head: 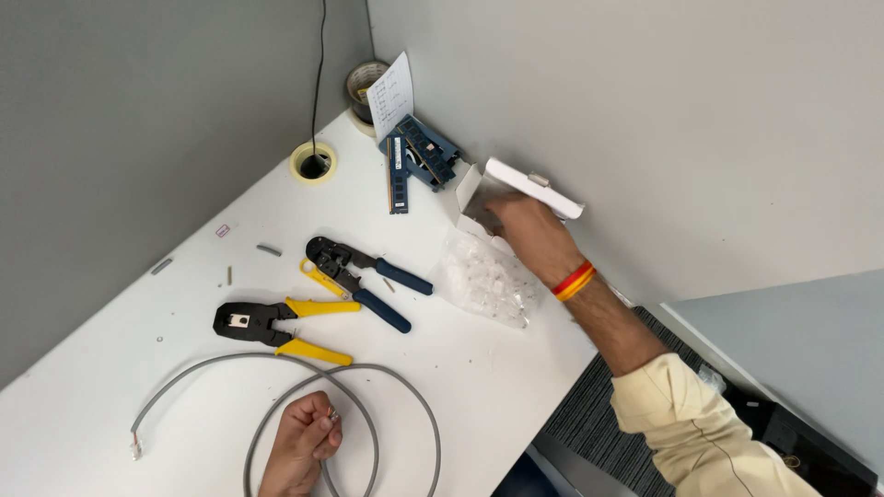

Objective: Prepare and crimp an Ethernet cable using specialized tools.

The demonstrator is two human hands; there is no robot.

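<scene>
A: Head cam, what's going on here?
B: Left hand (302, 440), bottom centre, is pinching the grey cable (368, 373) with fingers curled tight around a clear plug. Right hand (529, 232), upper middle, is reaching into a small white box (534, 184); can't tell about those fingers.
A: Other stuff?
B: Bag of clear connectors (483, 276), blue-handled crimper (364, 276), and yellow-handled crimper (276, 327) are lying mid-frame.

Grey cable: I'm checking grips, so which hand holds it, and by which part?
The left hand pinches the grey cable by its end.
</scene>
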